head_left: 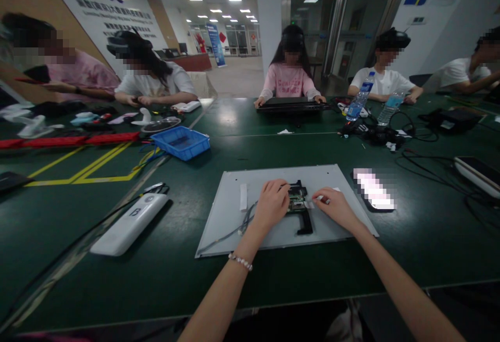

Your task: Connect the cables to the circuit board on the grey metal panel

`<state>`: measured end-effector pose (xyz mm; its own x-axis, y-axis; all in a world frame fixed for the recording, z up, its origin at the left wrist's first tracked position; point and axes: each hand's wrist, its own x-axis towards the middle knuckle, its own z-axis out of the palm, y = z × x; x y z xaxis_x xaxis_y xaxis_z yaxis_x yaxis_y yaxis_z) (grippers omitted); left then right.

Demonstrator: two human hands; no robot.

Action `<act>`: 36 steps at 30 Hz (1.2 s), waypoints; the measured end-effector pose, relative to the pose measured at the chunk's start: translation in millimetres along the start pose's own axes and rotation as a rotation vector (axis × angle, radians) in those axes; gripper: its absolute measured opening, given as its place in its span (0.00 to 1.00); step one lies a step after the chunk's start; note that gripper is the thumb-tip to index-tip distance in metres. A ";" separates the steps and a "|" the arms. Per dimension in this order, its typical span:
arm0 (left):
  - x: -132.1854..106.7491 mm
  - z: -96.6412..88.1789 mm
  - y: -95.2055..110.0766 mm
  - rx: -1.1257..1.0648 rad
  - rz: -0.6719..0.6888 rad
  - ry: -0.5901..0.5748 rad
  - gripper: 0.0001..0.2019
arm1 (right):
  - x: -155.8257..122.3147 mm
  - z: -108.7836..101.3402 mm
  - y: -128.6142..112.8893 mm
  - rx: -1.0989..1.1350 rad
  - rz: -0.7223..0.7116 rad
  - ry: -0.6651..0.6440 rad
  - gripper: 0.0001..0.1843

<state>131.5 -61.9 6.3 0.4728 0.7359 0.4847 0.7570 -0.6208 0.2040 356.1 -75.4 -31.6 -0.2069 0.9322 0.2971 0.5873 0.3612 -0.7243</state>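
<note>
A light grey flat panel (224, 217) lies in front of me. On its middle sits a green circuit board (297, 200) with a black bracket (307, 222) around it. My left hand (272, 202), with a beaded bracelet at the wrist, rests over the board's left side, its fingers curled onto it and partly hidden. Thumb and fingertips of my right hand (335, 205) are pinched together at the board's right edge, by a small whitish strip (309, 204); whatever they hold is too small to make out. Thin grey cables (246, 222) run from beneath my left hand across the panel.
A white power bank (130, 224) with a cable lies to the left, a phone (374, 190) to the right. Beyond are a blue basket (182, 144), water bottles (360, 97) and tangled black cables (375, 132). Several people sit around the green table (250, 149), one holding a black flat device (291, 106).
</note>
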 end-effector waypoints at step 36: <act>-45.6 -13.9 -151.5 -0.237 -0.426 0.044 0.12 | -1.3 -9.1 8.6 -0.042 0.147 0.044 0.09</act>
<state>-11.1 -5.1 -34.9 0.1197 0.9288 0.3507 0.7532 -0.3151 0.5774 368.5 -73.6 -32.6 -0.0823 0.9725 0.2180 0.6411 0.2191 -0.7355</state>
